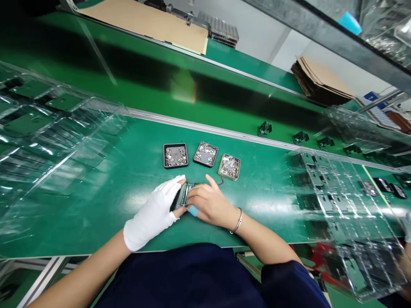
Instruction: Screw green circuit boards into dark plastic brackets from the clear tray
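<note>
1. Head view: a small part lies between both hands, at the near middle of the green surface.
2. Left hand, white-gloved: fingers and thumb grasp the part's left side.
3. Right hand, with a blue finger cover: bent fingers touch its right side; cannot tell whether they grip.
4. Beyond the hands, left to right: left tray, middle tray, right unit, all bearing shiny metal pieces.
</note>
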### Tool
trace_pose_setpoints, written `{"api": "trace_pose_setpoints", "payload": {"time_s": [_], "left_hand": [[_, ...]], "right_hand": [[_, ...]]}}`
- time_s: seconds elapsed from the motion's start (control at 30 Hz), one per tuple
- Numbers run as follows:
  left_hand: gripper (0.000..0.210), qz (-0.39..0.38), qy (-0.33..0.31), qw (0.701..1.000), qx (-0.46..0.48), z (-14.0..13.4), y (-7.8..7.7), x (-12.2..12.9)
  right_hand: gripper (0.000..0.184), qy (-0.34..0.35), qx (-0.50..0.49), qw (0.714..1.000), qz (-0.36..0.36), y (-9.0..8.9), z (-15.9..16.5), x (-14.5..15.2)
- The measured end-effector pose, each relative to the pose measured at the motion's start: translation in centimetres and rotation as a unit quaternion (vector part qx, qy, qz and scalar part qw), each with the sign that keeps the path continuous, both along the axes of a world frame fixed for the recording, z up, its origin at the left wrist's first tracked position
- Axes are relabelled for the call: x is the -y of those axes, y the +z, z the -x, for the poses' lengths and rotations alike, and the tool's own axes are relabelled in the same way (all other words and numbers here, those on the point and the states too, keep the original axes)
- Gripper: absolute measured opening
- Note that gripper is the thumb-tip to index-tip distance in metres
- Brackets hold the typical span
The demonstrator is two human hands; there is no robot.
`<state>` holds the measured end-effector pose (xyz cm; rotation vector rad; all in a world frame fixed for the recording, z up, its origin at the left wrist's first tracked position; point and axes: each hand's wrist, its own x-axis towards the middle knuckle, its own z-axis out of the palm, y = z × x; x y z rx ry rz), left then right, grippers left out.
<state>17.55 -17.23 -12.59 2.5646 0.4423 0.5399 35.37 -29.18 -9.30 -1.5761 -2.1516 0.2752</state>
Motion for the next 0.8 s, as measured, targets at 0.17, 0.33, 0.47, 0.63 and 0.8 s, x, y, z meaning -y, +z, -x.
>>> {"api": "trace_pose_setpoints", "payload": {"time_s": [0.17, 0.33, 0.47, 0.63, 0.8], "left_hand": [[0.054, -0.02, -0.009, 1.0, -0.016, -0.2, 0.3, 0.1], [0.055, -0.038, -0.007, 0.999, -0.038, 0.0, 0.6, 0.2], [0.055, -0.036, -0.006, 0.999, -0.04, -0.3, 0.6, 0.3], [0.058, -0.018, -0.01, 0.999, -0.034, -0.1, 0.9, 0.1], [0.04, 0.021, 0.052, 0.998, 0.033, -0.1, 2.7, -0.3]], "right_hand": [[0.022, -0.233, 0.053, 0.97, 0.052, 0.1, -7.2, -0.8], [0.03, -0.324, 0.155, 0.926, 0.12, -0.9, -12.9, -1.2], [0.03, -0.311, 0.163, 0.93, 0.11, -1.9, -12.7, -1.8], [0.025, -0.306, 0.14, 0.937, 0.096, -2.1, -12.4, -2.0], [0.017, -0.334, -0.019, 0.941, 0.042, -0.5, -11.8, -1.0]]}}
